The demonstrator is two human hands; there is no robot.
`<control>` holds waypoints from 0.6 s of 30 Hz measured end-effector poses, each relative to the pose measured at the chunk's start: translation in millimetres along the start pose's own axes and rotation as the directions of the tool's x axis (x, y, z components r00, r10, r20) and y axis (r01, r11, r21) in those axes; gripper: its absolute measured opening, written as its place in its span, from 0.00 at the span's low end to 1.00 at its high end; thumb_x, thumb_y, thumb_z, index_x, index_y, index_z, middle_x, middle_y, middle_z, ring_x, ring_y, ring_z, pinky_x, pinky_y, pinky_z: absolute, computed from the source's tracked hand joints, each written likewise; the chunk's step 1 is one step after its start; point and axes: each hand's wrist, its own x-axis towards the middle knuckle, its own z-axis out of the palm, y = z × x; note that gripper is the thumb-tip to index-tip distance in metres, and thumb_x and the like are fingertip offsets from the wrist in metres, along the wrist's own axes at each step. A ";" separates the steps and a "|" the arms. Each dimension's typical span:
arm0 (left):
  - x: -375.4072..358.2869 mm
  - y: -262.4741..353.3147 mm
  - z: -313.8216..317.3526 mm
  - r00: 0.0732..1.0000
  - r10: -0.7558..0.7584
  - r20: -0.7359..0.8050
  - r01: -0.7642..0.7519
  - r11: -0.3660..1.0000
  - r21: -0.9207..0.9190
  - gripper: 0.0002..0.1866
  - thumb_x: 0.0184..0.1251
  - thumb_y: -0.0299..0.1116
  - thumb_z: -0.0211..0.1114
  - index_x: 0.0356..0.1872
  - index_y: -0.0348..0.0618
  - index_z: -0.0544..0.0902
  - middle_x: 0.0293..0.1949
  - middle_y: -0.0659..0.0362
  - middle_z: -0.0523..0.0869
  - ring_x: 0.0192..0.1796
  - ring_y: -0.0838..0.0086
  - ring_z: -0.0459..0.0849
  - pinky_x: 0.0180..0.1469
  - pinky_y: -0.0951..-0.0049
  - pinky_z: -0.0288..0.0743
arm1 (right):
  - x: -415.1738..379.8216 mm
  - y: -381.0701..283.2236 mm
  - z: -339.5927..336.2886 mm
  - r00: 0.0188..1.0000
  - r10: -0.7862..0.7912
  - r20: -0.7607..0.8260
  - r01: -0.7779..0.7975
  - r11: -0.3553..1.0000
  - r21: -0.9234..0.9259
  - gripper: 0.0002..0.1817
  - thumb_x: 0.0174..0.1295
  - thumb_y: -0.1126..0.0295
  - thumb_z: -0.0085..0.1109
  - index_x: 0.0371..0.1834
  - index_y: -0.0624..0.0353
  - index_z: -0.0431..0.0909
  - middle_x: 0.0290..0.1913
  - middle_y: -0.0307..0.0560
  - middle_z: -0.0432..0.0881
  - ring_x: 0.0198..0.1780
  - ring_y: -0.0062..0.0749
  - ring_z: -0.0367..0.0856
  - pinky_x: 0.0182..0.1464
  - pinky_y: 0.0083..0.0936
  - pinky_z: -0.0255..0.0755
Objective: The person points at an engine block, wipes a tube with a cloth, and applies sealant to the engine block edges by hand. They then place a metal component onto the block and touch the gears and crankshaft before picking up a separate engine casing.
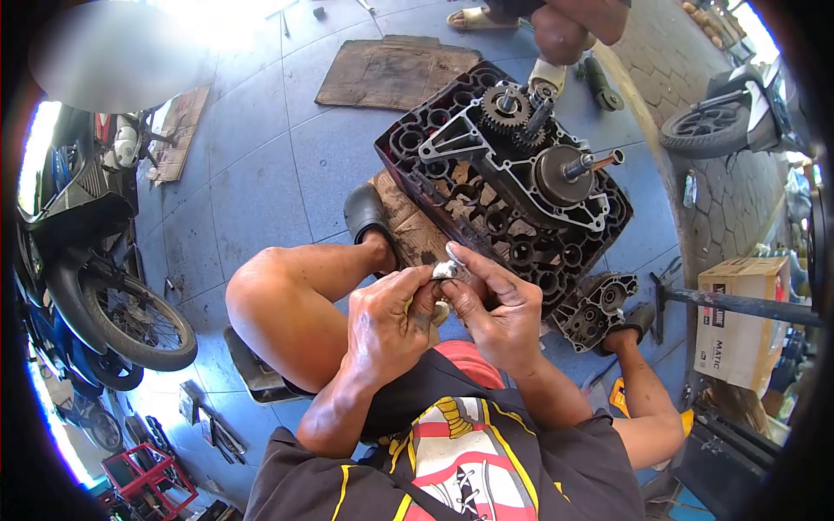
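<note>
Your left hand (382,317) and right hand (504,317) meet in front of you, angled inward. Both hands' fingers pinch a small metal part (446,270) between their tips.

The left hand (504,311) and right hand (387,317) are meeting before the torso, thumbs and index fingers pinching close together, both elbows bending, forearms angling inward.

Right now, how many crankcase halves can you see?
2. One, bearing gears, lies on the dark bottle crate; the other is beside the crate, near your right shoe. Others could be hidden at the dark edges.
</note>
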 end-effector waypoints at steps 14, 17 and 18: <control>4.9 1.3 -3.3 0.997 -0.078 -0.030 0.079 0.996 0.039 0.04 0.68 0.22 0.66 0.42 0.34 0.85 0.29 0.47 0.87 0.29 0.60 0.89 0.33 0.66 0.79 | 6.9 -6.7 -6.7 0.986 -0.088 0.144 0.095 0.995 -0.041 0.20 0.63 0.79 0.70 0.59 0.61 0.84 0.29 0.35 0.84 0.26 0.08 0.74 0.28 0.15 0.69; 0.7 -13.6 -1.3 0.971 -0.185 -0.148 0.176 0.982 -0.073 0.04 0.70 0.22 0.66 0.42 0.34 0.84 0.29 0.49 0.88 0.30 0.65 0.90 0.35 0.69 0.81 | 20.1 -0.9 -18.7 1.000 -0.020 -0.008 0.020 0.995 -0.097 0.24 0.62 0.78 0.71 0.63 0.62 0.80 0.25 0.33 0.79 0.25 0.08 0.72 0.27 0.15 0.69; 0.3 -9.9 -5.4 0.951 -0.267 -0.158 0.247 0.959 -0.136 0.04 0.73 0.23 0.65 0.43 0.33 0.84 0.30 0.52 0.89 0.32 0.72 0.89 0.38 0.72 0.81 | 31.1 -1.4 -22.3 0.982 0.169 -0.080 -0.167 0.986 0.023 0.32 0.62 0.78 0.70 0.71 0.64 0.70 0.22 0.32 0.75 0.24 0.08 0.71 0.28 0.14 0.67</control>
